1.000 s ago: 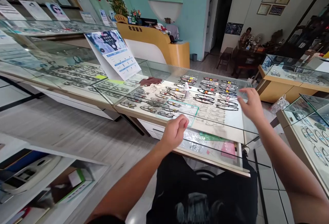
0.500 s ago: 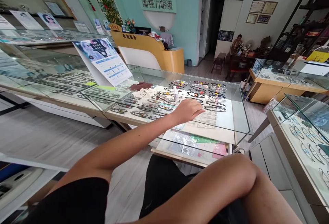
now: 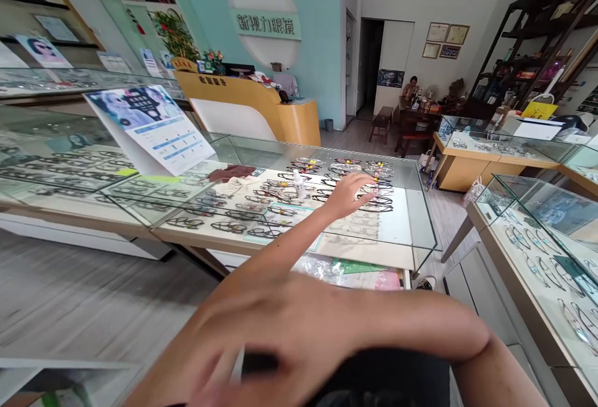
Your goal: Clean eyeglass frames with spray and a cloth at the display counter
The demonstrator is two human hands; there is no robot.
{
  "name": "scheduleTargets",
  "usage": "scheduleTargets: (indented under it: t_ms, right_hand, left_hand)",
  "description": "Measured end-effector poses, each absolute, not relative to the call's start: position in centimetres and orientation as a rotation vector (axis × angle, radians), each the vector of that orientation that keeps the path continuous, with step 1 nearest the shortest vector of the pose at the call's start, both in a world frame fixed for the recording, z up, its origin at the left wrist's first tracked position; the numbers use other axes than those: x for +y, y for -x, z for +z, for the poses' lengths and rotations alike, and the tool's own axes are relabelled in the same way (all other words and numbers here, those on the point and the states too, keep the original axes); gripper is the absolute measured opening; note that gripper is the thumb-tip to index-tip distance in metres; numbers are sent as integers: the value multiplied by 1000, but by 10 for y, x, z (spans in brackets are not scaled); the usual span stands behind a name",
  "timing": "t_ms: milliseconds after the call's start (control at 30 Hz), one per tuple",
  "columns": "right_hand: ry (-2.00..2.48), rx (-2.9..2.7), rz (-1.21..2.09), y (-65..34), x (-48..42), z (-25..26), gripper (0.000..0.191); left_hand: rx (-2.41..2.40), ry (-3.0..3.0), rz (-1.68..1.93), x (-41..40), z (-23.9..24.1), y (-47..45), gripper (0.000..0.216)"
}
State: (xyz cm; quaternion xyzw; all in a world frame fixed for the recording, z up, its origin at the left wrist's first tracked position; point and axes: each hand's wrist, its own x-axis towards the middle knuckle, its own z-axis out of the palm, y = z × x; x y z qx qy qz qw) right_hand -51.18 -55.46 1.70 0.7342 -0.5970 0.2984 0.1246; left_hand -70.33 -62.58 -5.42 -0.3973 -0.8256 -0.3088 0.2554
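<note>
My left hand (image 3: 349, 196) reaches over the glass display case (image 3: 406, 226), thumb and fingers apart, with nothing visible in it. Rows of eyeglasses (image 3: 377, 203) lie around and beyond its fingertips. A small white bottle (image 3: 299, 185) stands upright to its left. A pale cloth (image 3: 237, 186) and a dark brown cloth (image 3: 230, 173) lie farther left. My right hand (image 3: 275, 332) crosses low in front of my left forearm, close to the camera. Motion smears its fingers, so whether they hold anything is unclear.
A desk calendar (image 3: 161, 136) stands on the left part of the case. Below the case, an open drawer holds clear plastic bags (image 3: 320, 268). Another glass case (image 3: 523, 207) runs along the right. A person (image 3: 410, 88) sits at the back table.
My right hand has come into view at the bottom, over my left arm. My left hand's fingers have spread apart. The view has tilted up and turned slightly right.
</note>
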Motion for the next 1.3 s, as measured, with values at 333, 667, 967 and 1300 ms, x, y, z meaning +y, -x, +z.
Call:
scheduleTargets:
  t_ms: [333,667,967,1300]
  right_hand:
    - [-299,-1778,1416,654,-429,-45,32]
    - [-39,-1812,1545,681,-412,-58,32]
    - [-149,-1961,1759,687,-419,-71,33]
    - [-424,-2171,1851,704,-441,-72,52]
  left_hand:
    - [-2549,1011,-536,-602,-98,721,14]
    - [-2550,925,-888,-597,-101,720,10]
    - [-2189,499,-2087,-614,-85,725,37]
    - [-2085,545,-2124,-613,-81,729,52]
